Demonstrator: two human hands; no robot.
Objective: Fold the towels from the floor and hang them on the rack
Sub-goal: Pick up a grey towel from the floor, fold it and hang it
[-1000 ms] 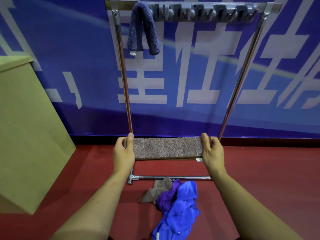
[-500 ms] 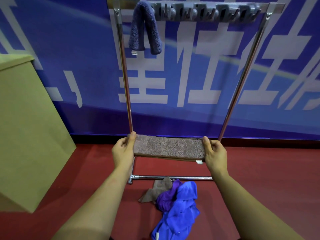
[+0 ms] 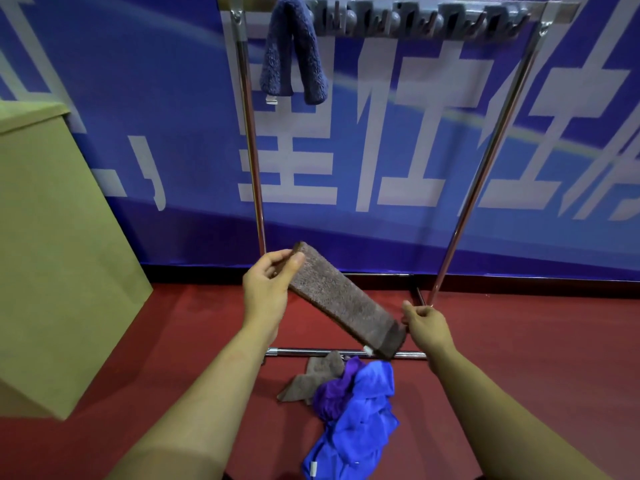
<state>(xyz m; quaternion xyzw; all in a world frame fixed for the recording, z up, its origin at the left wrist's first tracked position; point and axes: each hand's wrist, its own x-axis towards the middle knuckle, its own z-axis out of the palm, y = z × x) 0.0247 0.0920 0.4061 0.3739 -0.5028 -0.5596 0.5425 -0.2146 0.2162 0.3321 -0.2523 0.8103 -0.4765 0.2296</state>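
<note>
A brown towel (image 3: 341, 299), folded into a narrow strip, slants down from upper left to lower right in front of the rack. My left hand (image 3: 268, 284) pinches its upper end between thumb and fingers. My right hand (image 3: 424, 322) pinches its lower end. The metal rack (image 3: 483, 161) stands against the blue wall, and a dark blue folded towel (image 3: 294, 53) hangs over its top bar at the left. On the red floor lie a bright blue towel (image 3: 360, 420), a purple towel (image 3: 334, 393) and another brown towel (image 3: 313, 379) in a pile.
A tan cardboard box (image 3: 59, 244) stands at the left. The rack's top bar carries a row of grey hooks (image 3: 415, 19). Its bottom rail (image 3: 294, 351) runs along the floor just behind the towel pile.
The brown strip was held level between both hands. Now my left hand has risen and my right hand has dropped, tilting the strip down to the right.
</note>
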